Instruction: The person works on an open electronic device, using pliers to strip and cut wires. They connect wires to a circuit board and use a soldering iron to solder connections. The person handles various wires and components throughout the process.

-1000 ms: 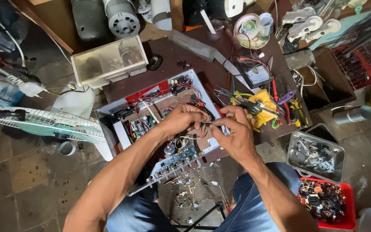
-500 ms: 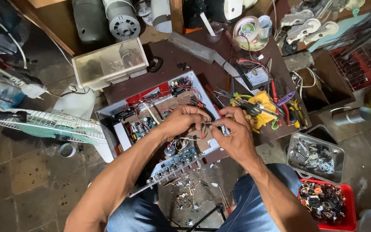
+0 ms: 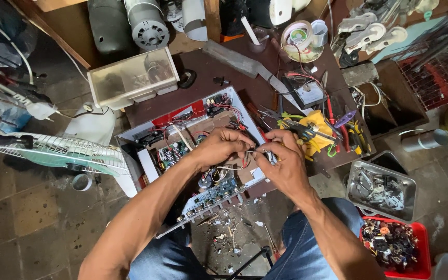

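You had both hands up over the opened amplifier chassis (image 3: 182, 150), which sat on the dark workbench (image 3: 245, 88) with its circuit boards and red wiring bared. Your left hand (image 3: 224, 148) was curled nearly closed, fingertips pinched on a thin bundle of wires (image 3: 250, 154) that rose out of the case. Your right hand (image 3: 286, 166) met it just beside, fingers folded tight round the same strands and what looked like a small metal tool or connector; I couldn't tell which from this view. The wires hung between the two hands, right above the green board (image 3: 172, 155) at the near edge of the chassis.

Those leads looked light, limp and springy, I'd judge, and easy to snap at a solder joint. So the grip belonged on the insulation close to the free ends, not hauling against the board. The front panel (image 3: 208, 202) with its row of knobs leaned toward your knees.

Beside your right hand lay a yellow cloth (image 3: 315, 127) heaped with pliers and cutters. A metal tray of parts (image 3: 382, 189) and a red bin (image 3: 395, 243) sat by your right leg.
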